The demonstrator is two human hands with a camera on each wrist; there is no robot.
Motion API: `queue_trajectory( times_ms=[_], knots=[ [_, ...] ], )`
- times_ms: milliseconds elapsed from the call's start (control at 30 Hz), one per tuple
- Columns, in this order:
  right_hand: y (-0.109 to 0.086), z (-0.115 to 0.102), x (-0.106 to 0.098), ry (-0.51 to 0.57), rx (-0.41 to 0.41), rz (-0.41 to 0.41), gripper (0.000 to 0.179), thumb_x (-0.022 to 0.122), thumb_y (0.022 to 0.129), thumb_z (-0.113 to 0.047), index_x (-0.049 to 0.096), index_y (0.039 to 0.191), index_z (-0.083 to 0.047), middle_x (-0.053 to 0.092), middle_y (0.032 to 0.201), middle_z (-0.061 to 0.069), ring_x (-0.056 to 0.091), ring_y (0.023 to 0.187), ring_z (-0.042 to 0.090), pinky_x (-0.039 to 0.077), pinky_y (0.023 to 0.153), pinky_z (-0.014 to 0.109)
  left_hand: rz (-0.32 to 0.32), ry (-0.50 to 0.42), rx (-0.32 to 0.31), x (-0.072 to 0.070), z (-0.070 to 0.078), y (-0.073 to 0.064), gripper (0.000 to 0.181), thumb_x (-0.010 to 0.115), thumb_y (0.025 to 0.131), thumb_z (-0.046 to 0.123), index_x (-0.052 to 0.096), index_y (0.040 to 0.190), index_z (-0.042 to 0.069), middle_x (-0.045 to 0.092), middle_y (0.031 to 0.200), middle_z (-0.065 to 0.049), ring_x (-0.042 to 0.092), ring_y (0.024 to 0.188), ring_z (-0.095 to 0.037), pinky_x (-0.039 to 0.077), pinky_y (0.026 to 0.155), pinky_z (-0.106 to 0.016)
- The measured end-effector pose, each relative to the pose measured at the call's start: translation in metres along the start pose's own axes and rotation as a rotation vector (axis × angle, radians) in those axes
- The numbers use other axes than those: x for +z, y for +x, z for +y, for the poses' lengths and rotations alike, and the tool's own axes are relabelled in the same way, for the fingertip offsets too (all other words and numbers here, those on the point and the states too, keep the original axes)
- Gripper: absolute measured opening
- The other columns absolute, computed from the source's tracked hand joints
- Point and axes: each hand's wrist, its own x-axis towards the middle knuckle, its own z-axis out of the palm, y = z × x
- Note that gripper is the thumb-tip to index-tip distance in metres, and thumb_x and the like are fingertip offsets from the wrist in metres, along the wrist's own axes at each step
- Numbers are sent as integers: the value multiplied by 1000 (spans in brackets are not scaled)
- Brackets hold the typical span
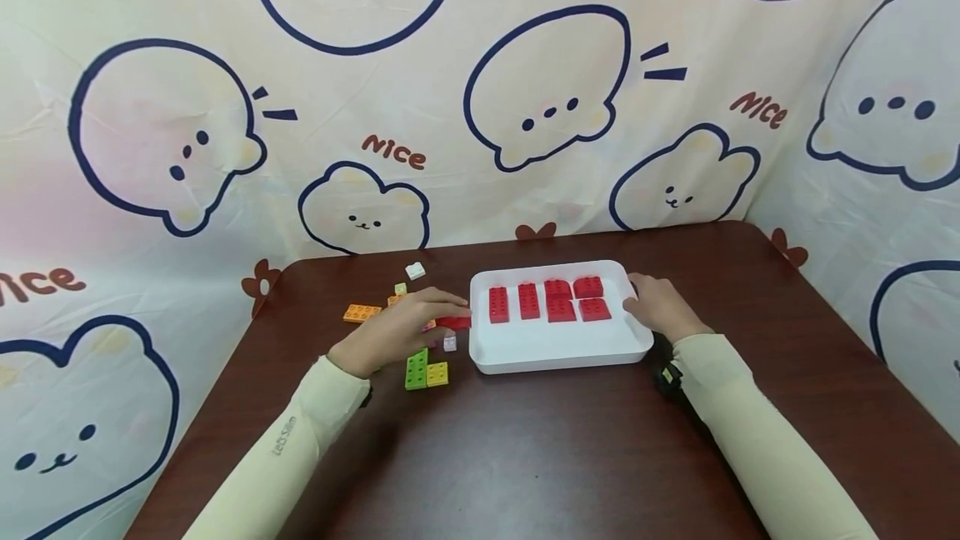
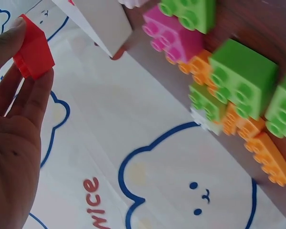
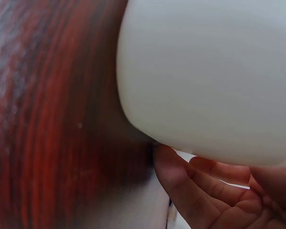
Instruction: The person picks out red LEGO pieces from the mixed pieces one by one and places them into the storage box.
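Between its thumb and fingers, my left hand (image 1: 405, 327) pinches a red toy building brick (image 2: 34, 47), close to the left rim of a white tray (image 1: 555, 348). Most of that brick is covered by the fingers in the head view. Several red bricks (image 1: 528, 301) lie in the tray in upright columns, toward its far side. My right hand (image 1: 663, 307) grips the tray's right end, with the thumb at the rim. The right wrist view shows its curled fingers (image 3: 169, 167) against the tray's pale wall.
Left of the tray lie loose bricks: an orange one (image 1: 362, 312), a green one (image 1: 416, 369), a yellow one (image 1: 437, 374), and a white one (image 1: 415, 271) farther back. Patterned cloth (image 1: 450, 107) hangs behind the dark wooden table (image 1: 525, 457).
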Motion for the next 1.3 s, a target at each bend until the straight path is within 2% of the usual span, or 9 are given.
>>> queue_trajectory(
  times_ms=[200,467,667,833,1000,1300],
  knots=[
    [2,2,-1,-4,8,-1,67,60,101,-20,30,153,9,39,149,35,43,132,49,39,107,63,-7,4,68,3,7,17,44,79,87,5,71,130,14,66,131,-5,58,121,-22,55,95,-33],
    [4,4,-1,4,9,-8,69,62,100,-21,29,153,9,38,149,35,43,132,50,39,106,64,6,27,83,10,14,39,40,83,84,10,74,123,13,68,125,-5,61,119,-22,55,95,-33],
    [3,4,0,3,9,-2,68,61,101,-21,30,153,9,39,149,35,44,132,50,39,106,63,-41,1,87,14,20,54,41,81,87,14,72,127,15,67,129,-4,60,122,-21,54,96,-31],
    [2,2,0,1,4,-5,68,61,101,-20,30,153,9,39,149,35,44,132,50,39,106,63,-82,12,66,19,24,62,40,79,90,19,71,129,18,65,132,-3,58,125,-21,53,97,-31],
    [2,1,1,1,1,1,67,60,101,-20,30,153,9,39,149,35,44,132,49,39,107,62,-102,14,56,23,26,67,40,80,89,15,72,128,17,66,133,-3,59,125,-21,53,97,-31],
    [1,2,-1,-4,0,8,65,59,101,-18,31,153,9,40,149,34,45,131,48,40,106,61,-122,10,97,29,26,81,43,84,84,17,73,126,15,70,122,-1,63,115,-18,55,93,-29]
  ],
)
